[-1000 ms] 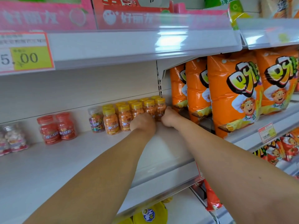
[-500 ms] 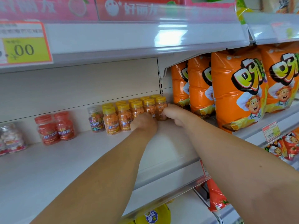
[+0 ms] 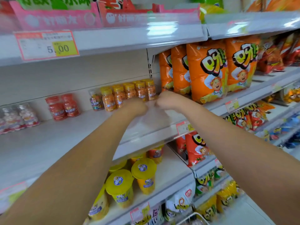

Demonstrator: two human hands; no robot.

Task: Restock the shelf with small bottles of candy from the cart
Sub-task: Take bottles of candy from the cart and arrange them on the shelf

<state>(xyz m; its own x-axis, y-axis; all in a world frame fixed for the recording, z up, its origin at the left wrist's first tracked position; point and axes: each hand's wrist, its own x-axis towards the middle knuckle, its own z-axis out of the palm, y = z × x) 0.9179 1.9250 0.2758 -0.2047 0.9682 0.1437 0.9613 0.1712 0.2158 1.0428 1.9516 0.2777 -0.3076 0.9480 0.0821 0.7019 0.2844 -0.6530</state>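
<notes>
White shop shelf [image 3: 48, 143], small yellow-capped orange candy bottles [image 3: 125, 93] at back, left hand [image 3: 136, 105] and right hand [image 3: 167, 100] just before them, grasp unclear.

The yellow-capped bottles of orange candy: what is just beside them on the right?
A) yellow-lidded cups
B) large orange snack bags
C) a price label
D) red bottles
B: the large orange snack bags stand just right of the yellow-capped bottles; the red bottles are further left, and the yellow-lidded cups are on the shelf below.
</notes>
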